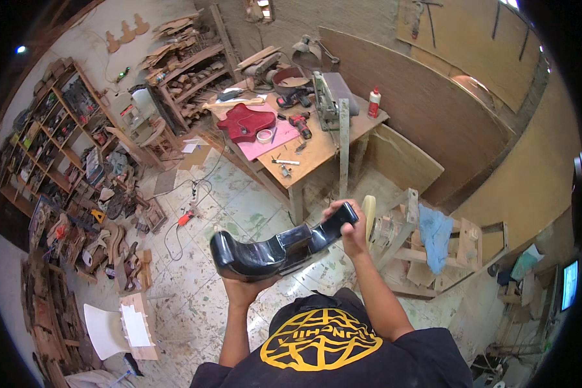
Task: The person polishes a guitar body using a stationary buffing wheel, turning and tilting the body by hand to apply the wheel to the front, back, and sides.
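A glossy black curved piece (pixel 252 252), which looks like a guitar body seen edge-on, is held tilted above the floor. My left hand (pixel 242 284) grips it from underneath at the left end, its fingers mostly hidden behind the piece. My right hand (pixel 352 234) is wrapped round the higher right end, with the thumb on the front and fingers reaching over the back. Just right of that hand stands a pale cream piece (pixel 370 210) on a wooden stand.
Ahead, a workbench (pixel 333 139) carries a red guitar body (pixel 246 123), drills, tape and a glue bottle. A wooden rack (pixel 409 252) with a blue cloth is right. Shelves and wood piles (pixel 110 246) line the left; a cord and red tool (pixel 186 216) lie on the floor.
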The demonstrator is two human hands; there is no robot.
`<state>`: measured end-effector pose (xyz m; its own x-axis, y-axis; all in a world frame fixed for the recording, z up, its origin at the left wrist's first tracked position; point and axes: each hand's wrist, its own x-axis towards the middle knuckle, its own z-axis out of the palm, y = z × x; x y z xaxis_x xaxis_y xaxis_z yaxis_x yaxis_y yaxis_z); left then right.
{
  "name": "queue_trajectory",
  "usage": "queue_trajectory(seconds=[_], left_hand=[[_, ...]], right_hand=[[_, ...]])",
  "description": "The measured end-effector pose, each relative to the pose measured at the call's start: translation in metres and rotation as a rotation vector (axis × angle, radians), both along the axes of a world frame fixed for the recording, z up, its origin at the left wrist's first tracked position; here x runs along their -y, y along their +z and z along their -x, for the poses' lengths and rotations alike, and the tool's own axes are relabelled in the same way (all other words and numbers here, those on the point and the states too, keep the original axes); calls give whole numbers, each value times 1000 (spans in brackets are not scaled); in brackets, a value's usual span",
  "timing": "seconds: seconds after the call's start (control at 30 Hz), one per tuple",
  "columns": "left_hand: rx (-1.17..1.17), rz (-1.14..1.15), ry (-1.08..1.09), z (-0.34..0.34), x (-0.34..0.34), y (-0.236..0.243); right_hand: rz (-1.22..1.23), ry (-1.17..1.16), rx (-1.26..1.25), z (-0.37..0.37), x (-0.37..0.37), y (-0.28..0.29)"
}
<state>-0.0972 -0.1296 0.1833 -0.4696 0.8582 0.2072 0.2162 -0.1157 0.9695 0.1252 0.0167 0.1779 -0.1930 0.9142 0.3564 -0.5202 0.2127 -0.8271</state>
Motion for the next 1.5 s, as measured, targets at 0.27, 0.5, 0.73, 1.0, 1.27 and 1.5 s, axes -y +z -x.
queue_trajectory(seconds=[0.27,0.5,0.73,1.0,1.27,1.5], left_hand=[[342,-126,-379,58,-57,0],[1113,-284,-1173,24,-136,5],[1148,-481,-1173,-49,-163,-8],[897,48,-621,-39,-132,-61],[963,208,-543,52,43,-101],[894,13,98,15,48,-125]], right_hand=[[60,551,157,-21,-27,34],[34,921,223,109,-97,95],[383,635,235,118,-113,92],[589,443,-106,84,-135,68],[586,-88,26,45,-124,32],[828,-396,-193,53,-80,-65]])
